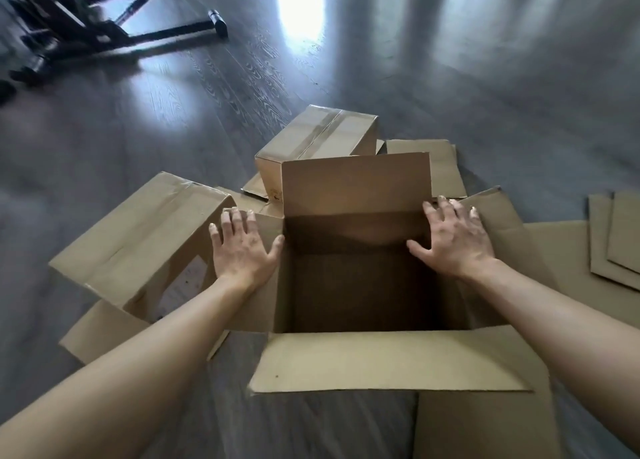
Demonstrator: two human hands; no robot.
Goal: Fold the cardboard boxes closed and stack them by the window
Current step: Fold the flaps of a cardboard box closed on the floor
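Head view: open box (360, 285) dead centre, mouth up, long axis 9-to-3. Left hand (242, 247) flat on side flap at 9 o'clock, fingers straight, gripping nothing. Right hand (453, 240) same on side flap at 3 o'clock, released. Far flap (356, 181) upright at 12, near flap (391, 361) splayed flat at 6. Each hand equally near its own flap; likely next: fold both inward. Closed box (318, 139) behind at 12.

Home rm: wood-look floor (207, 87), cardboard boxes (317, 136).
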